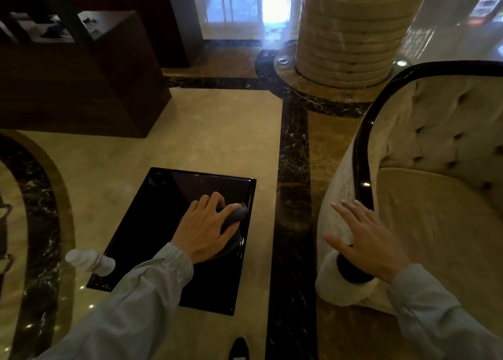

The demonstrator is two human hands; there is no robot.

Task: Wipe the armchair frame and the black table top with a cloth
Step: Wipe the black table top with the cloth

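While on glossy table top (163, 223), crumpled cloth (234, 215)

1. You wore the only camera on your head; it looked forward and steeply down.
2. Its wide lens bent the marble floor (217, 131) and the far column (351, 30).
3. It sat close above the black table top (168, 223), with the armchair (435, 169) just right.

cloth (232, 218) mostly under left hand (206, 229), armchair (435, 196) cut off right
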